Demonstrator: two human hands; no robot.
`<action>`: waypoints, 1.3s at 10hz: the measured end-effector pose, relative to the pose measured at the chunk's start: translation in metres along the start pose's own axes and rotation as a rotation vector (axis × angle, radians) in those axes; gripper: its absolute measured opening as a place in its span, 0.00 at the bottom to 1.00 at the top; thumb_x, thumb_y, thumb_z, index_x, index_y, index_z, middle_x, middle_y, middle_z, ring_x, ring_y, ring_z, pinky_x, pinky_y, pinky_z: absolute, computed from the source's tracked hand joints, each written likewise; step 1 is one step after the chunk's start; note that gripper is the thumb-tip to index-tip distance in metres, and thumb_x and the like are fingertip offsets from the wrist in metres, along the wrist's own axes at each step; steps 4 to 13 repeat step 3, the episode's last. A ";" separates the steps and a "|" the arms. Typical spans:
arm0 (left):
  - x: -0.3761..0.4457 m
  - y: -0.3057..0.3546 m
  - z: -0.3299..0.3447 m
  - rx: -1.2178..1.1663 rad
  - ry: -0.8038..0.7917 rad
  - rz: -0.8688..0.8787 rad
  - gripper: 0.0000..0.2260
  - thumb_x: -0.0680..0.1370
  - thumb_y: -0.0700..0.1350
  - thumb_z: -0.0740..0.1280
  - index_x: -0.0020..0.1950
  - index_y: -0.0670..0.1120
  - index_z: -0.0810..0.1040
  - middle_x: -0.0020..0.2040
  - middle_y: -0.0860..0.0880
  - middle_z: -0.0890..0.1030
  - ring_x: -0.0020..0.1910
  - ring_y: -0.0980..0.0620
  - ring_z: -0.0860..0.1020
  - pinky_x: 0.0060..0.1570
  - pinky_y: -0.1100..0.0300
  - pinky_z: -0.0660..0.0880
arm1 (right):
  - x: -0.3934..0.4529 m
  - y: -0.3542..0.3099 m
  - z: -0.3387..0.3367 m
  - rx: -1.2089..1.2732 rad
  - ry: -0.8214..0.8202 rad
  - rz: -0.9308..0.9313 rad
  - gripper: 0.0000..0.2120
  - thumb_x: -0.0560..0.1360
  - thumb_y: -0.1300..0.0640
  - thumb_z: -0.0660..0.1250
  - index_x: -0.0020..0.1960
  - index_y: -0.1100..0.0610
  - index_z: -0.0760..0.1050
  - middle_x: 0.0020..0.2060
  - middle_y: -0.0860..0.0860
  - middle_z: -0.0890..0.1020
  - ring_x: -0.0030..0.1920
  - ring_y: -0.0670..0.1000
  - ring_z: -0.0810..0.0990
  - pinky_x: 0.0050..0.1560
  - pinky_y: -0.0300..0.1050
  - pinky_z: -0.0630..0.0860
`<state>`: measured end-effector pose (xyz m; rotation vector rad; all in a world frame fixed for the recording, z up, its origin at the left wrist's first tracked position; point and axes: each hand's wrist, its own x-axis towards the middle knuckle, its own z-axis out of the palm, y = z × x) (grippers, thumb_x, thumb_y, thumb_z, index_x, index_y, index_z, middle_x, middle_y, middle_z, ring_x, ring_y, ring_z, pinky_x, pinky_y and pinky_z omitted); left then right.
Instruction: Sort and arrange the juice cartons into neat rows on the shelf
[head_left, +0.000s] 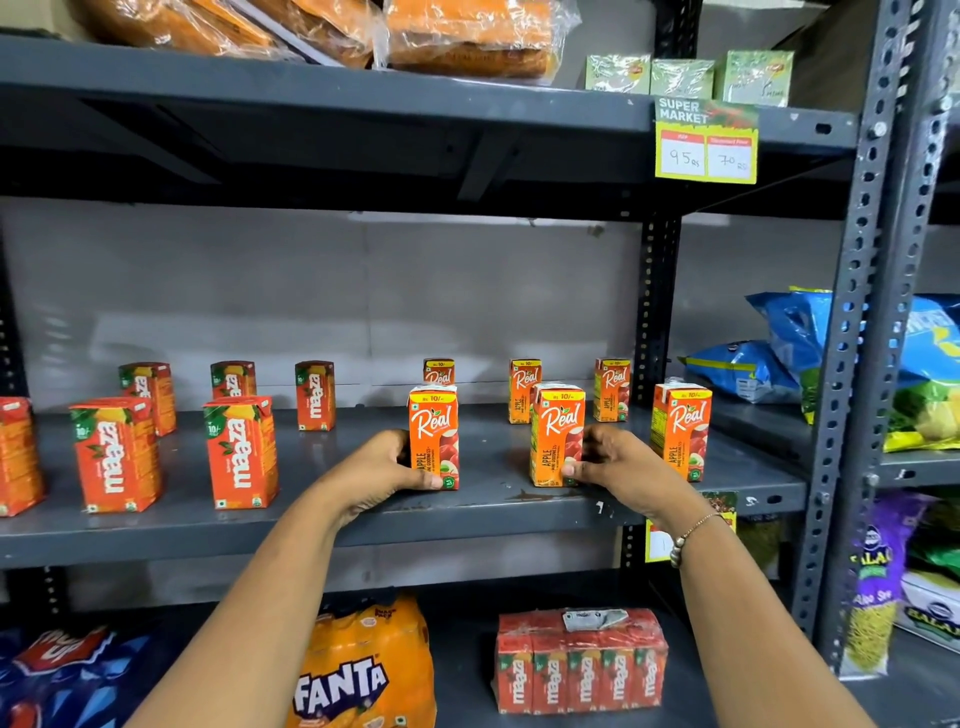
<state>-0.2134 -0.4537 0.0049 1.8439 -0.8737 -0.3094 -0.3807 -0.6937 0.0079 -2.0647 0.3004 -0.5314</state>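
You are reaching both arms onto the middle grey shelf (363, 514), where the juice cartons are standing upright in 2 loose rows. Your left hand (384, 467) is wrapping around the left side of a front-row Real apple carton (434, 435), thumb lying across its lower front, so that hand is holding the carton. Your right hand (618, 465) is curling around the right side of the next Real apple carton (557, 434), thumb pressing at its lower front edge, gripping it as well; a beaded bracelet (688, 535) is sitting on that wrist. A third front-row Real carton (680, 431) is standing just right of your right hand, and 3 more Real cartons (524, 389) are lining the back. On the left half, Maaza cartons (240, 451) are standing in front and 3 are standing behind, well apart from each other. Below, a Fanta pack (363, 670) and a shrink-wrapped Maaza multipack (579, 662) are resting on the lower shelf.
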 end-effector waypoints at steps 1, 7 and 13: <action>0.002 -0.001 0.001 0.000 0.003 -0.002 0.17 0.68 0.42 0.76 0.52 0.49 0.75 0.49 0.53 0.82 0.49 0.57 0.80 0.46 0.62 0.72 | -0.002 0.000 0.000 0.011 -0.001 -0.013 0.15 0.72 0.61 0.71 0.58 0.56 0.75 0.49 0.45 0.83 0.51 0.41 0.80 0.44 0.31 0.73; 0.004 -0.002 0.000 -0.001 -0.015 -0.016 0.21 0.66 0.43 0.78 0.56 0.47 0.75 0.49 0.54 0.83 0.48 0.58 0.81 0.49 0.61 0.74 | -0.001 0.000 -0.003 0.056 -0.014 -0.028 0.17 0.70 0.61 0.73 0.56 0.53 0.75 0.48 0.44 0.84 0.56 0.46 0.80 0.59 0.43 0.75; 0.004 -0.002 0.000 -0.001 -0.015 -0.016 0.21 0.66 0.43 0.78 0.56 0.47 0.75 0.49 0.54 0.83 0.48 0.58 0.81 0.49 0.61 0.74 | -0.001 0.000 -0.003 0.056 -0.014 -0.028 0.17 0.70 0.61 0.73 0.56 0.53 0.75 0.48 0.44 0.84 0.56 0.46 0.80 0.59 0.43 0.75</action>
